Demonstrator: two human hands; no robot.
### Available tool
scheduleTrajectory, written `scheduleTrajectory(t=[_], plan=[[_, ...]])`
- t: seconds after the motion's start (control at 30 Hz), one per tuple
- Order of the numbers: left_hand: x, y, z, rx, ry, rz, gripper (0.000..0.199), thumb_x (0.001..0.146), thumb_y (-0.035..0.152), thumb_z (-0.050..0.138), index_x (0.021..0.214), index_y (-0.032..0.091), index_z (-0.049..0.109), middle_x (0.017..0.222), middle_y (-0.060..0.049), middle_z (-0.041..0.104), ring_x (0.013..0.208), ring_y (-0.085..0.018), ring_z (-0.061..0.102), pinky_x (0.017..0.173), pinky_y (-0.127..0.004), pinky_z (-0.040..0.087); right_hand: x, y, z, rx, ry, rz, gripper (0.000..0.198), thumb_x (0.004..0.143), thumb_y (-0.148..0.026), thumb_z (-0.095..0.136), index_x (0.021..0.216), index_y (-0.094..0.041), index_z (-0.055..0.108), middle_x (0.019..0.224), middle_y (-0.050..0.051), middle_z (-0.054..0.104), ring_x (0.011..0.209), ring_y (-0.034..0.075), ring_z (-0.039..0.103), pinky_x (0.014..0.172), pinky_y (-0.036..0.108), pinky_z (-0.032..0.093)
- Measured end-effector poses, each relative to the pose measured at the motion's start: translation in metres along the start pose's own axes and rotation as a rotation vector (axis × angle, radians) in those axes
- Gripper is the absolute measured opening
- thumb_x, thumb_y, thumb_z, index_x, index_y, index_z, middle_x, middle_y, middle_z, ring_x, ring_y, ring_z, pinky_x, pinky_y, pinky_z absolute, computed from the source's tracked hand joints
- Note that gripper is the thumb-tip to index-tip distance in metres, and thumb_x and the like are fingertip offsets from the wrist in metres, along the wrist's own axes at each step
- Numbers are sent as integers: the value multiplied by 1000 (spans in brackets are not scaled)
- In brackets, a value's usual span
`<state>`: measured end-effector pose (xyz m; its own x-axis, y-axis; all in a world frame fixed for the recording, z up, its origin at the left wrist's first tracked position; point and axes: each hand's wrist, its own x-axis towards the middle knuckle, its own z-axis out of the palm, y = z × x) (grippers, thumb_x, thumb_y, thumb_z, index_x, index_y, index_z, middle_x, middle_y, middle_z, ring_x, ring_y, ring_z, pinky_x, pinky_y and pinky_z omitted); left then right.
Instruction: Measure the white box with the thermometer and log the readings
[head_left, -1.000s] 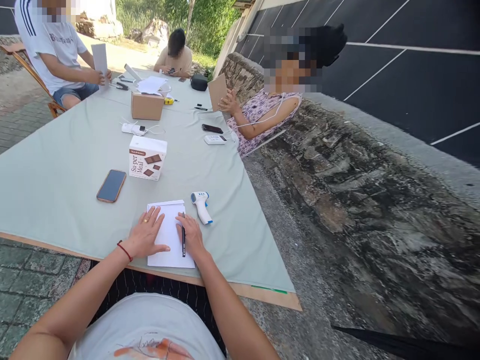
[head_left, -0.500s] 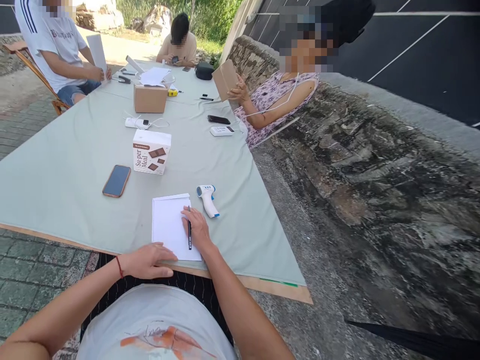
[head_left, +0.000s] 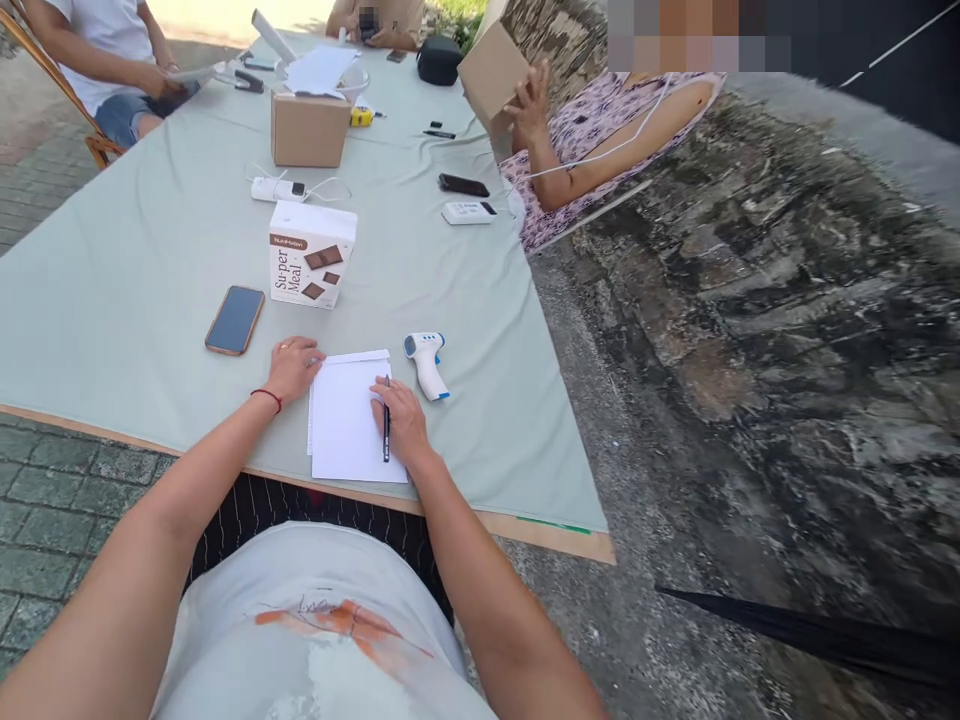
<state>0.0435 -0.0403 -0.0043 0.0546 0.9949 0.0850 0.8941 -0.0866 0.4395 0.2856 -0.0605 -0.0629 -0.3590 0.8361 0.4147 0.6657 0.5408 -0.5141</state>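
And there goes the left hand, up from the pad's lower corner to its upper left edge, fingers bent and close together; whether they pinch the paper, I can't tell. So the middle of the white pad lies uncovered between the two hands, flat near the front edge of the bench, with no writing that I can make out. Over on its right side, the right hand stays put, its grip closed around the black pen, thumb and fingers about the barrel; the pen, I'd judge, is ready to hand. Just beyond sits the thermometer, untouched. Across at the left, a co-worker has lowered a sheet that was upright half a second ago.
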Motion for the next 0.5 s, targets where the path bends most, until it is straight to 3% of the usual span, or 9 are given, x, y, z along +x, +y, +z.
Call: scheduleTrajectory(t=[0.1, 0.27, 0.4, 0.5], plan=[[12, 1, 1, -40, 0, 5, 21, 83, 17, 57, 93, 20, 76, 118, -8, 70, 120, -28, 56, 111, -48, 34, 1, 1, -7, -5, -25, 0, 29, 95, -25, 44, 113, -20, 67, 125, 11, 68, 121, 26, 59, 103, 46, 46], [17, 4, 4, -43, -16, 43, 28, 83, 15, 54, 99, 21, 75, 110, -8, 69, 117, -28, 55, 110, -49, 33, 13, -12, -12, 6, -31, -14, 29, 95, -28, 47, 119, -21, 62, 127, 12, 66, 121, 27, 59, 103, 47, 45], [16, 2, 7, -30, -3, 38, 29, 85, 17, 51, 104, 20, 74, 109, -9, 67, 118, -28, 54, 112, -49, 32, 22, -36, 4, 38, -18, -36, 31, 97, -31, 44, 123, -20, 58, 135, 15, 61, 129, 26, 54, 108, 47, 42], [17, 1, 9, -30, 5, 27, 28, 86, 20, 53, 104, 20, 73, 108, -10, 66, 117, -28, 54, 111, -48, 33, 21, -53, 21, 16, -86, -12, 32, 98, -33, 43, 122, -18, 57, 141, 17, 57, 136, 28, 47, 111, 51, 37]])
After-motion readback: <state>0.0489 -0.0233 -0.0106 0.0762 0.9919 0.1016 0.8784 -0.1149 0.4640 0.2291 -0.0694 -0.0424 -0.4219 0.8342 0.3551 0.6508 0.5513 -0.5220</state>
